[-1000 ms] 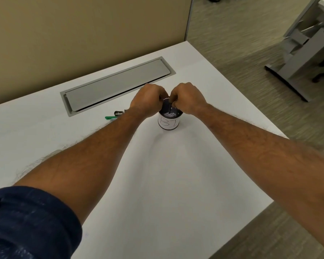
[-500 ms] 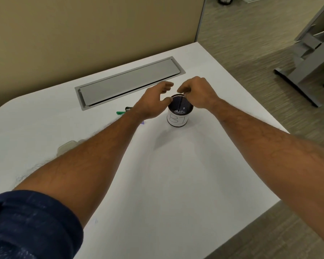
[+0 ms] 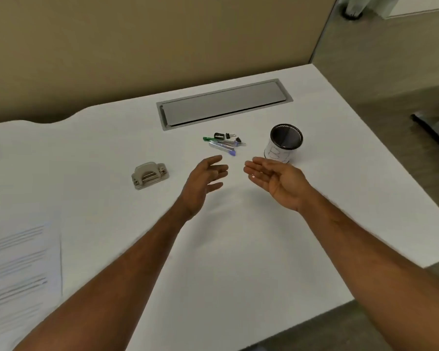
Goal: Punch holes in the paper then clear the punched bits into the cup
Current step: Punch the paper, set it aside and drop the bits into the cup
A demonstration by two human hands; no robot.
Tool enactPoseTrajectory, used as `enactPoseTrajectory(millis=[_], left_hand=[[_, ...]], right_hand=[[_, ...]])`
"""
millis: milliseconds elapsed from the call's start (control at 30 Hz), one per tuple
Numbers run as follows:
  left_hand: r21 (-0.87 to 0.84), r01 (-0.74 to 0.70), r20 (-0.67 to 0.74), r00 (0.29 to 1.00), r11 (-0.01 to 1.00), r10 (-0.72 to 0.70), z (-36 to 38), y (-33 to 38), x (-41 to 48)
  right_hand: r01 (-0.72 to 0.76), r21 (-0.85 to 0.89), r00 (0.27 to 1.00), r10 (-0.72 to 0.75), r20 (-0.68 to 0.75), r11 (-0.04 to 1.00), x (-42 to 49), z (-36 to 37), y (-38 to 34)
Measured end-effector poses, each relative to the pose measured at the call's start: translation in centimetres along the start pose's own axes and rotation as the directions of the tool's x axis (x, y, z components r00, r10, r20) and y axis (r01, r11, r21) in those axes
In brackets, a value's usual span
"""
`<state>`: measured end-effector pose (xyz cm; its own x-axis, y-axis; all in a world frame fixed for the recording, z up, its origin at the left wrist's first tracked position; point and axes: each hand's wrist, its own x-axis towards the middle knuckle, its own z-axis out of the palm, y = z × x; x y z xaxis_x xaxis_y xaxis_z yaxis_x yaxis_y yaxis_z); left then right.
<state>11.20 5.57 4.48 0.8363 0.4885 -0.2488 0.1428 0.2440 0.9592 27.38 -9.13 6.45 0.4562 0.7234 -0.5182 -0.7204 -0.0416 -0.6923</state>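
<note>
Head view, left hand (image 3: 203, 180), right hand (image 3: 276, 181) lifted off cup (image 3: 278, 154), fingers loose

On the bench (image 3: 238, 262), the punch (image 3: 150, 175) stood left of the pens (image 3: 224, 143), the cup (image 3: 284, 144) right of them, a hatch (image 3: 223, 103) behind, the paper (image 3: 18, 262) near left.

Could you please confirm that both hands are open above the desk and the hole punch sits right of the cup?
No: the head view shows the hole punch left of the cup; the left hand and right hand are open above the desk.
</note>
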Motion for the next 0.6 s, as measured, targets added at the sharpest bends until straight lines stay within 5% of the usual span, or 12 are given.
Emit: enactPoseTrajectory(millis=[300,600], left_hand=[[-0.042,0.057,-0.222,0.973,0.998,-0.065,-7.7,-5.2,-11.8],[0.076,0.070,-0.394,0.918,0.995,-0.034,-12.6,-7.9,-17.9]], right_hand=[[-0.040,-0.418,0.997,0.064,0.044,0.907,-1.9,8.0,12.4],[0.142,-0.728,0.989,-0.074,0.125,0.671,-2.0,11.3,19.7]])
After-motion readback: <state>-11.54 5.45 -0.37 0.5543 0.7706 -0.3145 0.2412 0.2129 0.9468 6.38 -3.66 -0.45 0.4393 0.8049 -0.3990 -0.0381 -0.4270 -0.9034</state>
